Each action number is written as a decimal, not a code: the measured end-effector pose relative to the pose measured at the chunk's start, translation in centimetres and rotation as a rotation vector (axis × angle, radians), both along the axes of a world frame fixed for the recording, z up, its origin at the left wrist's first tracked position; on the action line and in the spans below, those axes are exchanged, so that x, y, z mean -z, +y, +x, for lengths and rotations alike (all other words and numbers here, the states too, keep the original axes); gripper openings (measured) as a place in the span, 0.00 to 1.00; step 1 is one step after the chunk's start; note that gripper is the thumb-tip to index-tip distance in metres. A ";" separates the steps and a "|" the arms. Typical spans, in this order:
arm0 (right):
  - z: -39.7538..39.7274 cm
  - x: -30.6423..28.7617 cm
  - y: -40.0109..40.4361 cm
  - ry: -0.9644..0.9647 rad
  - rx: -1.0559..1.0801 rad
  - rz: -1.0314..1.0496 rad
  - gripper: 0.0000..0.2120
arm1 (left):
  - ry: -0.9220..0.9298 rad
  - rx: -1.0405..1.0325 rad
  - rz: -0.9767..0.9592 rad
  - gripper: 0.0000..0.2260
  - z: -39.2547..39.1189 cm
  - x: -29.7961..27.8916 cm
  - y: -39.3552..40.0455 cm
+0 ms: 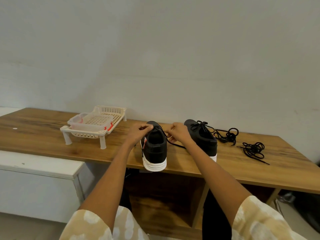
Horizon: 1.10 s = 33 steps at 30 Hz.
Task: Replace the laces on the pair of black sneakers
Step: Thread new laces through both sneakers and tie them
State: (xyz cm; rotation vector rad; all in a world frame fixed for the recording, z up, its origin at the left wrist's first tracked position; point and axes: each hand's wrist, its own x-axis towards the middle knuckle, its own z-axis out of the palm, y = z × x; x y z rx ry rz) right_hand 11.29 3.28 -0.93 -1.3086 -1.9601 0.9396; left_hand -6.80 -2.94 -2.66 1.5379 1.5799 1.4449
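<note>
Wooden table [52, 135] against a pale wall. All places given from the near sneaker [155, 149], which stands at the table's front edge, heel toward the camera, white sole just over the lip.

Far left of it: cream slatted rack [110, 112] on short legs, a clear plastic tub [90, 122] with red clips sitting in it.

Left hand [138, 133] at the sneaker's left top, fingers curled, pinching its lace [170, 142] near the upper eyelets. Right hand [179, 133] just right of the sneaker, fingers curled on the same lace; a loose black end trails from under it onto the table.

Second sneaker [204, 137] just right of the right hand, partly hidden by the forearm, laced, with a bow on top.

Further right: one loose tangle of black lace [228, 134] close beside the second sneaker. Another tangle [253, 150] lies farthest right, apart from the first, one end running toward the table's front edge.
</note>
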 end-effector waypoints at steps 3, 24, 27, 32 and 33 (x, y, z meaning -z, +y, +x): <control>-1.0 -0.8 -0.8 0.013 0.062 -0.153 0.23 | -0.005 -0.004 0.006 0.06 0.2 -0.2 -0.3; -3.6 -2.1 -0.4 0.179 -0.182 0.043 0.10 | 0.319 0.032 -0.075 0.03 -0.9 -0.7 -0.3; -4.0 -3.0 0.2 -0.015 -0.243 0.143 0.11 | 0.420 0.037 -0.088 0.03 -1.7 -0.4 0.1; -4.3 -3.3 0.6 -0.151 -0.293 0.195 0.09 | 0.186 0.075 -0.084 0.11 -1.0 -1.0 -0.5; -4.3 -3.2 0.5 -0.159 -0.291 0.210 0.09 | 0.153 0.076 -0.099 0.11 -0.9 -1.0 -0.4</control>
